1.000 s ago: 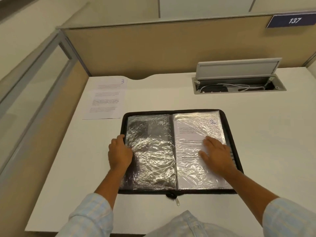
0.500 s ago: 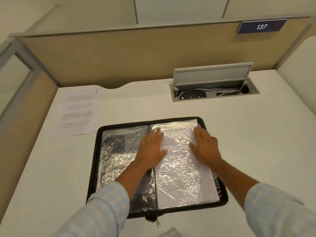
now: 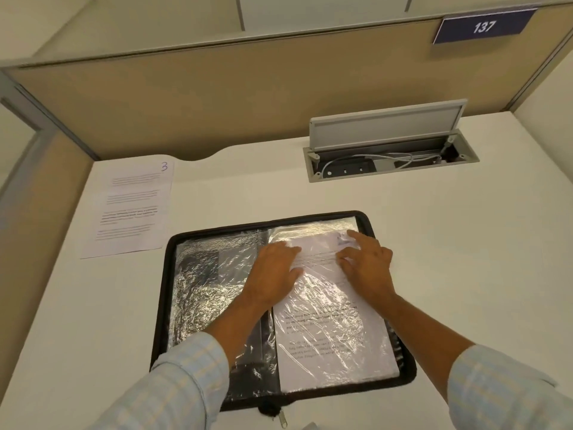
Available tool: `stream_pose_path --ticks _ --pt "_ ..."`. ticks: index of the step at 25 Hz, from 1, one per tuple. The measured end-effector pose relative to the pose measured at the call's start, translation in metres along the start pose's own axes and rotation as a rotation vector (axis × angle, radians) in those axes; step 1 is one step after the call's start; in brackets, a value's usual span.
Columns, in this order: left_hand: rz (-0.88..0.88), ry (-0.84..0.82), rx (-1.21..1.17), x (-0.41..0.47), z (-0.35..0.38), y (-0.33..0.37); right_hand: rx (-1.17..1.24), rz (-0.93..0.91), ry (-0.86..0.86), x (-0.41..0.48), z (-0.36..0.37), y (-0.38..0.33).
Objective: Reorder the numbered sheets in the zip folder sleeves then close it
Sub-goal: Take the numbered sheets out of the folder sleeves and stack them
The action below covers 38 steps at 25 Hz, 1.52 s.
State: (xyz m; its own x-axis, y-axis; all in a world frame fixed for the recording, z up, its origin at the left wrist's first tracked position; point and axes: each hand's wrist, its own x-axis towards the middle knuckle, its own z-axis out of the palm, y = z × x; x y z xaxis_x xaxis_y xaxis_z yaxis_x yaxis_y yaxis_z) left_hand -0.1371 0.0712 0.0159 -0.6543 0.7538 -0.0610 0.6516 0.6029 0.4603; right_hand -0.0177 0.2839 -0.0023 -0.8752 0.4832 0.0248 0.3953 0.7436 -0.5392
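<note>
Both hands have slid to the top of the crinkled clear plastic sleeve in the open black zip folder — left hand and right hand press bent fingers there; whether either grip pinches, I cannot tell. Tugging may crease its white printed sheet. White worktop, beige cubicle partition; the loose sheet marked 3 lies apart.

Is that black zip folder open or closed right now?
Open. The zip folder lies spread flat on the desk, its clear sleeves facing up, its zip pull loose at the near edge.
</note>
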Motion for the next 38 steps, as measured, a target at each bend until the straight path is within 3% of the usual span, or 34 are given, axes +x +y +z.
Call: stream_pose_path --ticks 3,7,11,16,20,24,29,32,38 --pt "0.0 0.097 -0.074 0.02 -0.007 -0.002 0.21 0.04 0.048 0.003 0.001 -0.007" --pt "-0.088 0.106 -0.235 0.06 -0.023 0.006 0.401 0.03 0.096 0.005 -0.006 -0.016" --pt "-0.191 -0.111 -0.288 0.097 -0.037 0.003 0.537 0.157 0.091 0.008 -0.016 -0.017" --pt "-0.181 -0.393 -0.25 0.118 -0.051 0.003 0.696 0.268 0.062 0.013 -0.029 -0.021" --pt "-0.233 -0.486 -0.26 0.126 -0.052 0.005 0.783 0.334 0.025 0.009 -0.032 -0.02" --pt "-0.149 -0.467 -0.149 0.128 -0.05 0.009 0.833 0.403 -0.039 0.009 -0.033 -0.016" --pt "-0.174 -0.525 -0.1 0.13 -0.05 0.008 0.824 0.447 -0.102 0.004 -0.028 -0.004" --pt "-0.207 -0.421 -0.166 0.135 -0.056 0.006 0.838 0.459 -0.128 0.001 -0.026 -0.001" --pt "-0.36 -0.024 -0.21 0.152 -0.071 0.001 0.724 0.463 -0.109 -0.001 -0.016 0.007"
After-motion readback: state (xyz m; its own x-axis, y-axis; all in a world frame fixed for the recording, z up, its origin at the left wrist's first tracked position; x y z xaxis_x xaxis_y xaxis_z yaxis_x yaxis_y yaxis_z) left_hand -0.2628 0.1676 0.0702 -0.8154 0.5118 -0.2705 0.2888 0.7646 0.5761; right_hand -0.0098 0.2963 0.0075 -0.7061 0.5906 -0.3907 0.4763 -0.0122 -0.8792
